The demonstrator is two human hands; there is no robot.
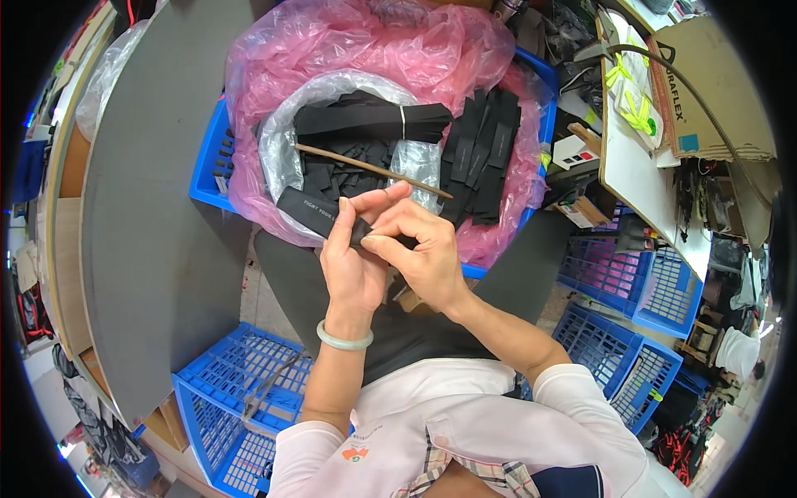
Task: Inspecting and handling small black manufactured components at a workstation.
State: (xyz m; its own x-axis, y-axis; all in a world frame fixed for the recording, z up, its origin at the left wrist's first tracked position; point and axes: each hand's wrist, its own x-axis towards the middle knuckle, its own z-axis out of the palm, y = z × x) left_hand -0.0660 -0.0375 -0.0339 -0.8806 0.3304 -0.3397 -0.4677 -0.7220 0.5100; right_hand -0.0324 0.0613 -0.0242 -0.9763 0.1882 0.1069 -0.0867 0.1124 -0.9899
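In front of me, a black fabric strip [309, 213] with pale print is pinched between both hands, its far end pointing up and left. My left hand [353, 261] is closed on it, thumb up, with a pale bangle [344, 336] on the wrist. Thumb and fingers of my right hand [423, 253] grip the strip's near end, which they partly hide. Just beyond the fingertips a thin wooden stick [349, 161] lies slantwise; whether the fingers touch it I cannot tell. Behind it sit a banded bundle of black strips [357, 123], small black pieces [332, 177] and loose black strips [484, 149].
Pink plastic sheeting [349, 41] lines a blue crate [209, 158] holding the strips. A grey tabletop [141, 232] runs along the left. Other blue crates stand at lower left [237, 373] and right [602, 340]. A cardboard box [706, 83] is at upper right.
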